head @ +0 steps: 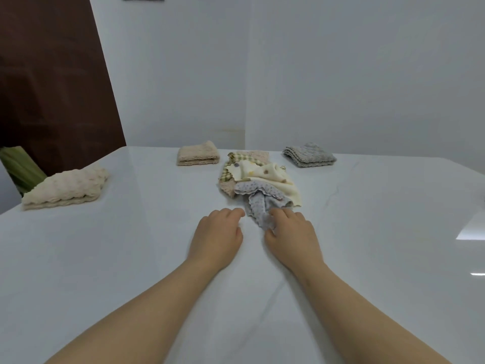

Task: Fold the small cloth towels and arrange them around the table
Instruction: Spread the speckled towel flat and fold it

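The right hand (291, 235) has its grip closed on the near end of a lilac dotted towel (259, 199). The fingers curl into the scalloped edge, which is bunched under them. The left hand (216, 232) lies just beside that end with its fingers loosely curled and holds nothing, so its grip is open. The rest of the lilac towel runs away from the person and lies on top of a crumpled pile at the middle of the table (380, 232).

In the pile are a cream spotted towel (267, 176), a green checked towel (235, 158) and a pinkish textured one (227, 187). All overlap and none is folded. Three towels lie folded, well apart from one another: a beige towel (198, 153) and a grey towel (309, 155) at the far edge, and a cream bubbly towel (65, 189) at the left edge.

The main risk lies in the overlap. If the lilac towel is pulled toward the person, it may drag the cream spotted towel with it and spread the pile. The grip holds only one bunched end, so the cloth would likely come free twisted and need flattening before any fold. The table looks glossy, and a folded cloth may slide on it when pressed.

No basket, tray or other container is in view; every towel lies directly on the table
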Available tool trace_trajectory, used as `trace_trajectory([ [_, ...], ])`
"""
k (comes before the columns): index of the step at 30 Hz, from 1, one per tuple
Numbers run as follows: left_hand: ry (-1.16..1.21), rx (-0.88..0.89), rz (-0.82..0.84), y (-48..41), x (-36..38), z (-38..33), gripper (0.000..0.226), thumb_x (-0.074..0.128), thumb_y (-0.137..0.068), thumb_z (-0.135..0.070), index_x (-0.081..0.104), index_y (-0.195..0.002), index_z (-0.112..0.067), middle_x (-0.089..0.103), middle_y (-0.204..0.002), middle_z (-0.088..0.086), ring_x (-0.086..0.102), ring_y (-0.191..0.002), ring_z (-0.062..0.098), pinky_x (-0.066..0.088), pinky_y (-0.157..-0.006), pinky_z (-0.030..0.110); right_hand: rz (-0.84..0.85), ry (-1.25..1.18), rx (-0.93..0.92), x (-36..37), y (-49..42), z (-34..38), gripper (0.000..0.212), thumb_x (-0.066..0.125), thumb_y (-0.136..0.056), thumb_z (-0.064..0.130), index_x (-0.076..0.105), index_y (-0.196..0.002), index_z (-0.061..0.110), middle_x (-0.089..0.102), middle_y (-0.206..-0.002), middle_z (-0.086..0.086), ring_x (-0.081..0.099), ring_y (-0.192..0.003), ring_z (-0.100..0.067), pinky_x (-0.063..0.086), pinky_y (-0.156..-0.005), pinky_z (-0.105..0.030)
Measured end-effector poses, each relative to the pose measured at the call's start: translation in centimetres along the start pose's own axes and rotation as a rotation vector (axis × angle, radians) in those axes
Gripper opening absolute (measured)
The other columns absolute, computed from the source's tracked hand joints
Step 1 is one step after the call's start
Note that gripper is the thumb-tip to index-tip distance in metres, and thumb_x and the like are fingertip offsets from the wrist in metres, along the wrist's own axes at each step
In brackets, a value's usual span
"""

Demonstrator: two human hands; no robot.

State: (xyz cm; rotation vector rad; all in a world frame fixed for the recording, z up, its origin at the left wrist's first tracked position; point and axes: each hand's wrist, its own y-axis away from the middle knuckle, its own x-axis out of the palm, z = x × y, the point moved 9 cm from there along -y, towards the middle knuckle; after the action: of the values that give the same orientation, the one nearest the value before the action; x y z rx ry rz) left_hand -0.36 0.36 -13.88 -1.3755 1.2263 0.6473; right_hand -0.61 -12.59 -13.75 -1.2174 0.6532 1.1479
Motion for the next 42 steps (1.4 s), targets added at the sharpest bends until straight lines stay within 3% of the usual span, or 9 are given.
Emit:
trace_trajectory([
  [5, -0.008, -0.026, 0.018, -3.1, 1.9, 0.3, 0.039, 0.039, -0.094, -0.037, 0.039, -0.132, -0.029, 0.049, -0.131, -0.006, 0.044, -0.117, 0.021, 0.036, -0.091, 0.034, 0.018, -0.062, 0.013, 1.2, -2.3, -0.5, 0.037, 0.045, -0.089, 0.032, 0.046, -0.126, 0.026, 0.052, -0.13, 0.006, 0.041, -0.119, -0.022, 0.031, -0.089, -0.033],
  [9, 0.016, -0.036, 0.056, -5.1, 2.9, 0.5, 0.033, 0.04, -0.094, -0.037, 0.048, -0.125, -0.033, 0.052, -0.126, -0.008, 0.042, -0.117, 0.022, 0.035, -0.089, 0.035, 0.004, -0.099, 0.004, 1.6, -3.1, -1.1, 0.018, 0.044, -0.09, 0.027, 0.06, -0.094, 0.021, 0.061, -0.104, 0.007, 0.044, -0.105, -0.022, 0.024, -0.074, -0.029],
  [13, 0.061, -0.056, 0.027, -6.0, 2.8, 0.7, 0.02, 0.045, -0.093, -0.032, 0.059, -0.105, -0.026, 0.058, -0.113, -0.005, 0.046, -0.108, 0.022, 0.038, -0.083, 0.035, -0.033, -0.153, 0.011, 1.2, -3.3, -1.5, 0.018, 0.047, -0.089, 0.025, 0.061, -0.086, 0.015, 0.052, -0.076, 0.005, 0.046, -0.092, -0.023, 0.027, -0.069, -0.031],
  [19, 0.296, -0.069, -0.042, -3.5, 0.8, 1.9, 0.012, 0.05, -0.092, -0.022, 0.06, -0.094, -0.015, 0.054, -0.092, -0.004, 0.049, -0.095, 0.018, 0.04, -0.078, 0.029, -0.053, -0.367, -0.028, 0.0, -2.8, -0.2, 0.019, 0.052, -0.082, 0.015, 0.049, -0.067, 0.002, 0.046, -0.06, -0.004, 0.044, -0.071, -0.026, 0.03, -0.06, -0.035],
  [25, 0.559, -0.253, -0.114, 0.9, -1.4, 4.7, 0.016, 0.045, -0.09, -0.012, 0.055, -0.079, -0.007, 0.056, -0.082, 0.005, 0.049, -0.077, 0.017, 0.038, -0.066, 0.026, 0.139, -0.441, -0.219, -0.5, -0.8, 3.6, 0.033, 0.053, -0.08, 0.022, 0.033, -0.055, 0.015, 0.038, -0.054, 0.0, 0.033, -0.054, -0.012, 0.028, -0.053, -0.03],
  [29, 0.728, -0.406, -0.234, 1.4, -2.2, 5.4, 0.02, 0.045, -0.093, -0.029, 0.048, -0.074, -0.021, 0.056, -0.085, 0.0, 0.05, -0.074, 0.011, 0.039, -0.065, 0.028, 0.222, -0.497, -0.268, -0.2, 0.0, 5.0, 0.035, 0.053, -0.085, 0.023, 0.035, -0.055, 0.016, 0.037, -0.051, 0.004, 0.035, -0.052, -0.009, 0.025, -0.052, -0.025],
  [34, 0.453, -0.342, 0.018, 0.2, 0.3, 3.2, 0.034, 0.04, -0.088, -0.055, 0.058, -0.098, -0.028, 0.064, -0.098, -0.008, 0.057, -0.098, 0.017, 0.043, -0.092, 0.04, 0.047, -0.7, -0.045, -0.8, -0.7, 2.5, 0.025, 0.049, -0.084, 0.02, 0.052, -0.065, 0.005, 0.051, -0.057, -0.001, 0.039, -0.053, -0.005, 0.034, -0.056, -0.028],
  [37, 0.451, -0.347, 0.066, -0.2, 0.5, 3.3, 0.023, 0.05, -0.083, -0.054, 0.053, -0.092, -0.033, 0.06, -0.1, -0.009, 0.054, -0.1, 0.017, 0.042, -0.092, 0.039, -0.042, -0.633, 0.082, -0.8, -1.5, 0.4, 0.011, 0.05, -0.084, 0.01, 0.054, -0.076, 0.015, 0.052, -0.062, 0.008, 0.045, -0.057, -0.007, 0.037, -0.059, -0.027],
  [42, 0.407, -0.258, 0.071, -0.6, 0.3, 2.5, 0.017, 0.058, -0.082, -0.037, 0.051, -0.071, -0.027, 0.055, -0.08, -0.007, 0.053, -0.087, 0.019, 0.041, -0.077, 0.033, 0.11, -0.452, 0.011, 1.4, -1.9, 1.1, 0.02, 0.051, -0.083, 0.008, 0.055, -0.081, 0.028, 0.055, -0.069, 0.014, 0.049, -0.063, -0.004, 0.038, -0.059, -0.017],
])
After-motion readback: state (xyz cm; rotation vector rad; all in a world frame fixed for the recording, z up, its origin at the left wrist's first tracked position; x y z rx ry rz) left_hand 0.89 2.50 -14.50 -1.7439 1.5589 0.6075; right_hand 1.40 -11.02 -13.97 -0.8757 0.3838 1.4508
